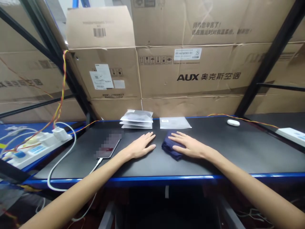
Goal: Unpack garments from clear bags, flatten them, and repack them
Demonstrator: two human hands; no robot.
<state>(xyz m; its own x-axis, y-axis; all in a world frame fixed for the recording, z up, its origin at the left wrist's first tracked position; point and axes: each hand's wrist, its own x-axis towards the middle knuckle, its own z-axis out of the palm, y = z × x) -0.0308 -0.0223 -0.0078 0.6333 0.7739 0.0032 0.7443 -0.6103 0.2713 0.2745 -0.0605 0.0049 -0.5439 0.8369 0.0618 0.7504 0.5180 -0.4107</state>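
My left hand [141, 146] lies flat on the black tabletop [143, 167], fingers stretched out and holding nothing. My right hand [188, 144] rests palm down on a crumpled dark blue cloth [170, 148], with its fingers extended over it. Part of the cloth is hidden under that hand. Just beyond my left hand sits a stack of several frosted plastic bags [137, 119] with small white labels. A single frosted plastic bag [175, 123] lies flat beyond the cloth, to the right of the stack.
A phone [109, 148] with a white charging cable [97, 164] lies left of my left arm. Power strips [40, 146] stand at far left and right. A small white case [233, 122] lies back right. Cardboard [190, 89] walls the back; black posts [257, 73] flank it.
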